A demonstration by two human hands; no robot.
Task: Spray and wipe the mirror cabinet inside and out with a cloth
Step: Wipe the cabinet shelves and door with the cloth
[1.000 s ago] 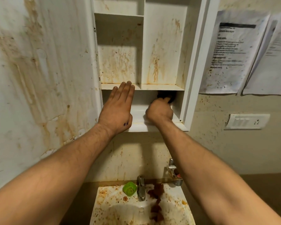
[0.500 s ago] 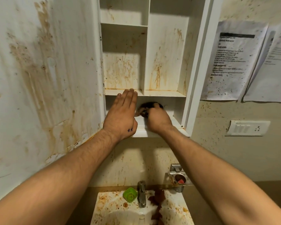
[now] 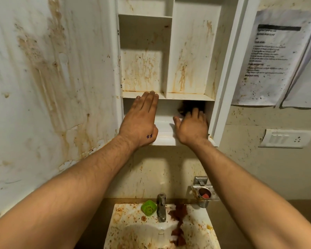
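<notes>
The white mirror cabinet (image 3: 190, 51) hangs open above the sink, its shelves streaked with brown stains. The opened door (image 3: 52, 78) at the left is smeared brown too. My left hand (image 3: 142, 121) lies flat with straight fingers against the front edge of the lower shelf. My right hand (image 3: 192, 126) reaches into the right end of the bottom compartment, fingers spread and pressing a dark cloth (image 3: 190, 106) against the back corner. Most of the cloth is hidden behind my fingers. No spray bottle is in view.
Below is a dirty white sink (image 3: 133, 232) with a metal tap (image 3: 161, 207), a green object (image 3: 148, 210) and brown scraps (image 3: 178, 214). A metal holder (image 3: 204, 193) is fixed to the wall. Printed papers (image 3: 276, 56) and a switch plate (image 3: 285, 138) are at the right.
My right hand slid the cloth from the middle of the bottom compartment to its right end, and its fingers spread out. The left hand stays on the shelf edge.
</notes>
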